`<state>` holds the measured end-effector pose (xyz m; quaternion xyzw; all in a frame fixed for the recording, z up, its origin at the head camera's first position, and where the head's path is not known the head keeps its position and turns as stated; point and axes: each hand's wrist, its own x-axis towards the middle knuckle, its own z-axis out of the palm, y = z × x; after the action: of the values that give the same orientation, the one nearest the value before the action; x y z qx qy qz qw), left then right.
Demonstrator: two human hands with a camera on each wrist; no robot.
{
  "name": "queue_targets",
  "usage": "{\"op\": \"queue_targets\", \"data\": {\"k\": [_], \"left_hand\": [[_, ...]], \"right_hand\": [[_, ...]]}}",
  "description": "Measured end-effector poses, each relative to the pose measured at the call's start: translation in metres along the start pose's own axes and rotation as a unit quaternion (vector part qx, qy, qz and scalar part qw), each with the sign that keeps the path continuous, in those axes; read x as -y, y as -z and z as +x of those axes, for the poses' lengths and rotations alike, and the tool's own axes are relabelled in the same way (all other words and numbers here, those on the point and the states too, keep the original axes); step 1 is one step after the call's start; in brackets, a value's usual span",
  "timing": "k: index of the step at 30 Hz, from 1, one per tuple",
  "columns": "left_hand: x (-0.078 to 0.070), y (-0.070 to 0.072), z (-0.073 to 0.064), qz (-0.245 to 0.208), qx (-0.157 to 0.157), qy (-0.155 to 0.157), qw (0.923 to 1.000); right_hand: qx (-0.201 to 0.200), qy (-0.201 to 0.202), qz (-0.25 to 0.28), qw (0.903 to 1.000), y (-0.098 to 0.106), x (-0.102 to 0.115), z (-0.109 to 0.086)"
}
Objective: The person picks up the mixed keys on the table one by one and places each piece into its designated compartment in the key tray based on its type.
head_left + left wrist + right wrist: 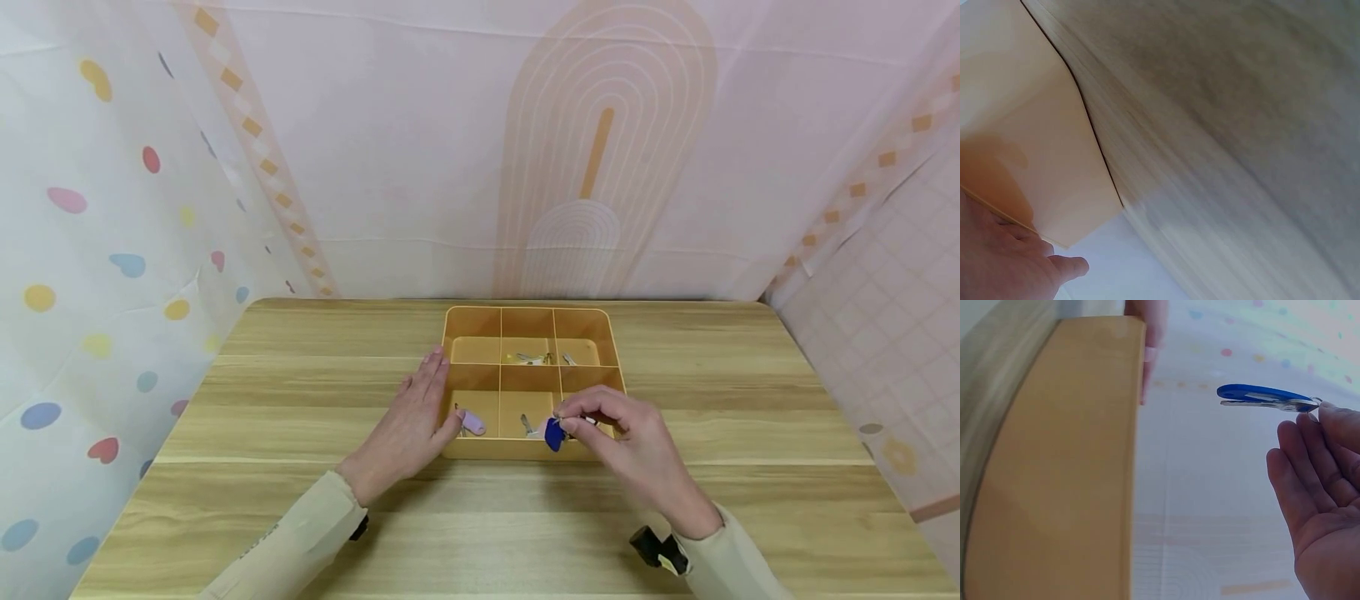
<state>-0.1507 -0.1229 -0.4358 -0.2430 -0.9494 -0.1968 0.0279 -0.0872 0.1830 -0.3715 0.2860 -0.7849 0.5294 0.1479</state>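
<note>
With thumb and fingertips, my right hand [637, 437] pinches the ring end of a key with a blue tag [554, 434], held above the front of an orange divided box [525, 450]. The right wrist view has the blue tag and silver metal [1266, 397] sticking out from the fingertips, higher than the box rim. My left hand [405, 425] rests along the box's left side, fingers extended over the rim. A key with a purple tag [473, 422] lies in the front left compartment. The front middle one holds a key [527, 423] with a pale pink tag, partly hidden.
Small keys [531, 359] with a yellow piece lie in the back middle compartment, and another key [568, 359] in the back right. My right hand partly covers the front right compartment. The box stands on a wooden table [315, 383], with patterned cloth [405, 150] behind.
</note>
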Motion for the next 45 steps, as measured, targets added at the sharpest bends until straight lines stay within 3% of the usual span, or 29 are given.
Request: {"op": "queue_targets", "data": {"k": [10,23,34,40,45], "left_hand": [[0.0,0.001,0.0,0.002,-0.002,-0.001,1.0],[-0.001,0.002,0.0,0.007,-0.006,-0.005,0.9999],[0.0,0.001,0.0,0.012,-0.011,-0.008,0.9998],[-0.001,0.002,0.0,0.006,-0.004,0.0,1.0],[-0.001,0.002,-0.001,0.0,0.0,0.003,1.0]], "right_hand": [[-0.01,-0.021,0.028,0.9993,-0.005,0.006,0.017],[-0.012,0.012,0.022,0.9996,-0.012,0.012,0.051],[-0.012,0.028,0.006,0.9995,-0.013,0.018,0.083],[-0.011,0.019,0.002,0.9998,-0.017,0.02,0.095],[-0.006,0.01,-0.033,0.9994,-0.02,0.017,0.106]]}}
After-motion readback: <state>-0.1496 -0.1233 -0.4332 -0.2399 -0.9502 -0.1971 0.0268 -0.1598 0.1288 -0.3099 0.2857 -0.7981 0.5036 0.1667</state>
